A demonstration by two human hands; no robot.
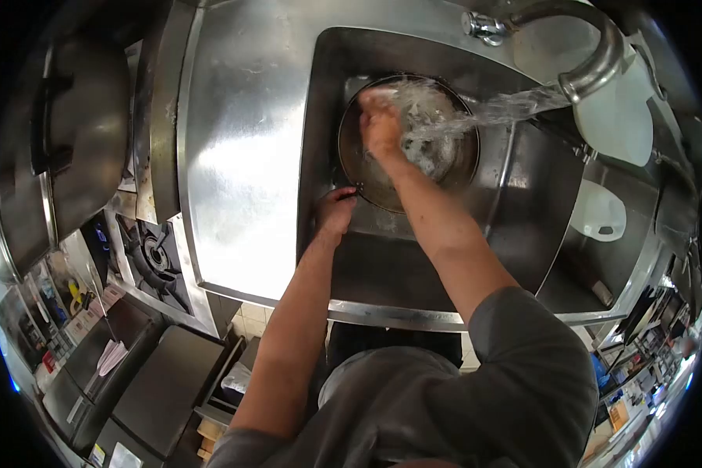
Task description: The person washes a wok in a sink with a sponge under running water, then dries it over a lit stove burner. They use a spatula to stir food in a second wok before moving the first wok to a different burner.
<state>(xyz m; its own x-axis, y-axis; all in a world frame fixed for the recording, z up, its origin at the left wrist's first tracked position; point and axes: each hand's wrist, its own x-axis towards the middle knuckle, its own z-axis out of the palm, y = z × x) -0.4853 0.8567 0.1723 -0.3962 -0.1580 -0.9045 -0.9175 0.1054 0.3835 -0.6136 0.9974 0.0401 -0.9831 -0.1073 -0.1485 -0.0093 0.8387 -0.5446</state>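
A round, dark frying pan point(373, 184) lies in the deep steel sink point(398, 269), with water splashing over its inside. My left hand point(337, 212) is closed around the pan's short-looking handle at the lower left of the rim. Inside the pan, near its upper left side, is my right hand point(381, 129), smeared by motion. Whether its fingers hold anything cannot be made out. From the curved faucet point(593, 82) at the upper right, a stream of water point(515, 109) runs across into the pan.
A bare steel counter point(246, 148) adjoins the sink on the left. To the right, a white plastic jug point(599, 212) stands beyond the sink wall. A gas burner point(157, 251) sits farther left. The sink's front edge point(398, 314) runs before my body.
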